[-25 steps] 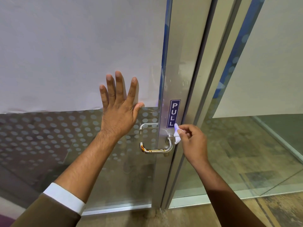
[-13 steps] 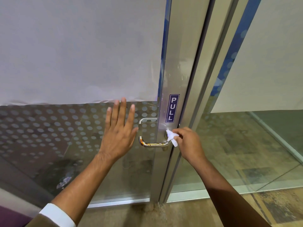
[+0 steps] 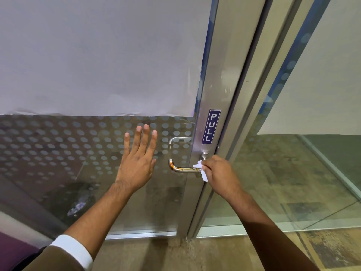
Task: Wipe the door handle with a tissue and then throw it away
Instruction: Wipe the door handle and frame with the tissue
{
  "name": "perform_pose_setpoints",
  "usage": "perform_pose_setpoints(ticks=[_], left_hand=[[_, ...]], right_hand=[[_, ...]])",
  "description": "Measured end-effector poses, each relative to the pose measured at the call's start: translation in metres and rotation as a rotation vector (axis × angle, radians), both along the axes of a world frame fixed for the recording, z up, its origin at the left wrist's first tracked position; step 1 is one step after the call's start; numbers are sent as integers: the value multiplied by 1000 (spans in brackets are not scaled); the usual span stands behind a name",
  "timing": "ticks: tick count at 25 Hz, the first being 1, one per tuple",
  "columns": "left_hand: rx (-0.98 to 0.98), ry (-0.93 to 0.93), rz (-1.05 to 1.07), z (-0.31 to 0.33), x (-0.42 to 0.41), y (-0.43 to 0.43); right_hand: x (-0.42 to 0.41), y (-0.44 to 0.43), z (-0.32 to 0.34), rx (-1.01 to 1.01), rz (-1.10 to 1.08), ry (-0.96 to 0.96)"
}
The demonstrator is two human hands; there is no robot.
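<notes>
A shiny metal lever door handle (image 3: 182,169) juts left from the aluminium door frame (image 3: 224,75), below a blue PULL label (image 3: 211,126). My right hand (image 3: 220,173) is closed on a small white tissue (image 3: 202,170) and presses it against the handle's right end, near the pivot. My left hand (image 3: 137,159) lies flat with fingers spread on the dotted glass door panel (image 3: 58,149), just left of the handle.
The upper glass is covered by white frosted film (image 3: 97,55). A second glass panel (image 3: 293,163) stands to the right of the frame. Wood-look floor (image 3: 175,255) runs along the bottom. A second handle (image 3: 176,140) shows through the glass.
My left hand slid down the glass from the film's edge to beside the handle. My right hand moved the tissue from just under the PULL label down onto the lever's right end.
</notes>
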State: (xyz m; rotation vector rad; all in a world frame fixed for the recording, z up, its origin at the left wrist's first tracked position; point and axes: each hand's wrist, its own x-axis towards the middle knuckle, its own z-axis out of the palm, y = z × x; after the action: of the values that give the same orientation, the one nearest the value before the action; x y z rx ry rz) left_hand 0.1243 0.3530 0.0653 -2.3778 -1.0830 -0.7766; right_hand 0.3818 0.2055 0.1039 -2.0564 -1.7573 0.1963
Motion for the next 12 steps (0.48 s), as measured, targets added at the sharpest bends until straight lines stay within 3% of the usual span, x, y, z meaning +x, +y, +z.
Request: perform_pose_setpoints(ticks=[4, 12], left_hand=[[-15, 19, 6, 0, -2, 0], [-29, 8, 6, 0, -1, -2]], right_hand=[[11, 12, 14, -5, -70, 48], [20, 7, 11, -141, 123, -68]])
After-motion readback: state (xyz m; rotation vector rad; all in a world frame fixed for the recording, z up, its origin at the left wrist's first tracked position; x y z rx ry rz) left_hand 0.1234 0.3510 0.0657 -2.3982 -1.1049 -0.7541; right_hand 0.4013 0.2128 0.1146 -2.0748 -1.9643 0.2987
